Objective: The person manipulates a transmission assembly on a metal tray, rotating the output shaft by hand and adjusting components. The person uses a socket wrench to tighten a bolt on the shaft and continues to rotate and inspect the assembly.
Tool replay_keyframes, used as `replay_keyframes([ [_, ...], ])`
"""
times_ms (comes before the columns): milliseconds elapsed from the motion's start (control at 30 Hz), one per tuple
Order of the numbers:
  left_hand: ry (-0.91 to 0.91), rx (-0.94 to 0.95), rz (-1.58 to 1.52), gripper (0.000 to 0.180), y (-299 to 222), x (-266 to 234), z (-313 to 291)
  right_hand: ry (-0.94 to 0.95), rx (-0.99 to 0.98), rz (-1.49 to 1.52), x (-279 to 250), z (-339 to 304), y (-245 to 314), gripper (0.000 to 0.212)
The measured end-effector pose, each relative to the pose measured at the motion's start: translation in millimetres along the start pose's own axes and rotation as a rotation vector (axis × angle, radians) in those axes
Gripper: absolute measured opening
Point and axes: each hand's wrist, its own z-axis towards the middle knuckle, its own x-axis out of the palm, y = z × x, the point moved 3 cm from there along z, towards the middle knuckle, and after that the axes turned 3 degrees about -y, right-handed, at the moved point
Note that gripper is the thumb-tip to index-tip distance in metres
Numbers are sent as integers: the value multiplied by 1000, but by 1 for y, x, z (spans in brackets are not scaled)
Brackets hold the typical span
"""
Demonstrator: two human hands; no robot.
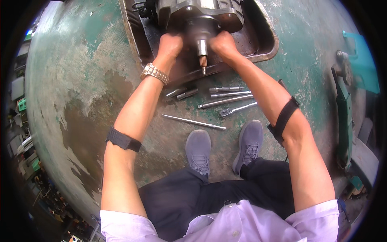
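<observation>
A grey metal gearbox sits in a shallow, oil-stained metal tray at the far side. Its splined shaft points toward me, between my hands. My left hand is closed at the near left side of the gearbox, under its flange. Matching it on the right, my right hand is curled against the other side of the housing. The fingertips of both hands are blurred or hidden by the gearbox and its shadow.
On the floor before my shoes lie a ratchet, a long thin bar, several extension bars and two sockets. A green metal stand and a turquoise container are at the right. Cluttered shelving lines the left edge.
</observation>
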Motion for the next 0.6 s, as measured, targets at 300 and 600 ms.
replay_keyframes([
  [300, 130, 3, -195, 18, 16, 0, 12, 91, 221, 371, -10, -9, 10, 16],
  [600, -106, 163, 61, 11, 22, 5, 21, 417, 163, 1360, 5, -7, -26, 7],
])
